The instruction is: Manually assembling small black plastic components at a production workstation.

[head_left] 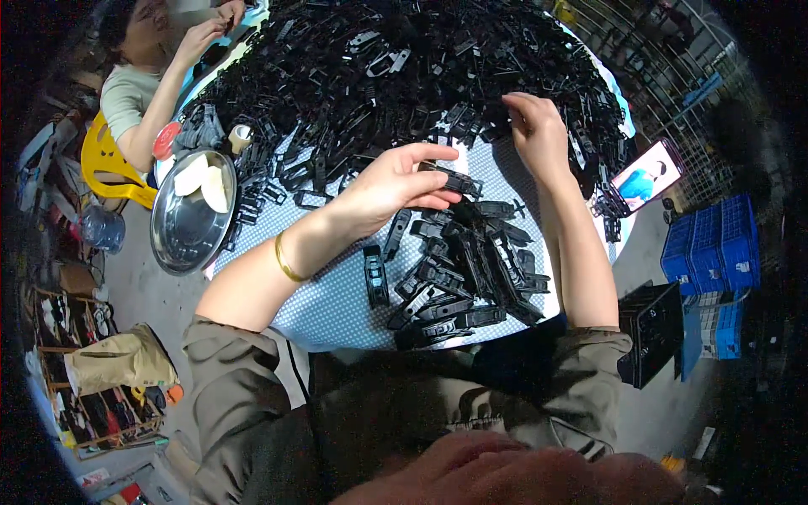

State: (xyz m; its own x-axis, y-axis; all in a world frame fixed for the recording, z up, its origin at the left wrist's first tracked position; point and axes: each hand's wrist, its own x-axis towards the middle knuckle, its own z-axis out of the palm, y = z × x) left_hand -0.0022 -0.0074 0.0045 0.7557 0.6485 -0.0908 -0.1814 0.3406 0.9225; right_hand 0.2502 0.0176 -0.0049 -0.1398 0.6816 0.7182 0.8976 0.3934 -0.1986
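Note:
My left hand (391,185), with a gold bangle on its wrist, holds a small black plastic part (459,181) between thumb and fingers over the table's middle. Farther right and away from me, my right hand (541,135) is curled at the near edge of a large heap of black plastic parts (421,84). Whatever its fingertips hold, if anything, is too dark to make out. Below my hands, a smaller pile of similar long black parts (471,273) lies on the dotted white tablecloth (328,303). One of these parts (376,278) lies at the pile's left side.
A steel bowl (189,240) holding pale pieces stands at the table's left, beside a tape roll (241,136). A lit phone (646,177) leans at the right edge. Another person (139,101) sits at the far left. Blue crates (711,244) stand on the floor right.

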